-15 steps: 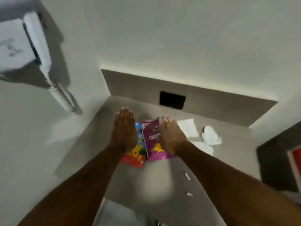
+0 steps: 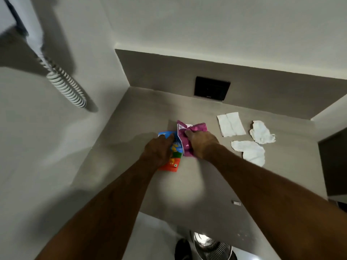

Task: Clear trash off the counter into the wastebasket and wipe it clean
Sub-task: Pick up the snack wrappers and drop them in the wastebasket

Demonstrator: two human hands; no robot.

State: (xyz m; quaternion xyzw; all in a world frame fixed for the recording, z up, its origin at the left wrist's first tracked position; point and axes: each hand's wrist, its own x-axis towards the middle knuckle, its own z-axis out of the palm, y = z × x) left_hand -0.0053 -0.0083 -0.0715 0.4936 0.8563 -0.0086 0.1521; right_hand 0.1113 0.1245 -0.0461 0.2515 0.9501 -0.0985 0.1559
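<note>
Two snack wrappers lie side by side on the grey counter (image 2: pixel 142 117). My right hand (image 2: pixel 201 142) is closed on the crumpled magenta wrapper (image 2: pixel 193 128), bunching its top. My left hand (image 2: pixel 157 151) presses down on the blue-and-orange wrapper (image 2: pixel 173 162), fingers curled over its upper edge. To the right lie a flat white napkin (image 2: pixel 230 124) and two crumpled white tissues (image 2: pixel 262 132) (image 2: pixel 250 152). A small scrap (image 2: pixel 236 203) lies near the counter's front edge.
A black wall plate (image 2: pixel 211 88) sits in the backsplash. A white coiled cord (image 2: pixel 64 84) hangs from a wall unit on the left. A shiny metal wastebasket (image 2: pixel 212 245) stands on the floor below the counter, beside a dark shoe (image 2: pixel 182 249).
Both hands were flat over the wrappers; now their fingers have curled. The right hand has crumpled the magenta wrapper and the left has gripped the blue-and-orange one.
</note>
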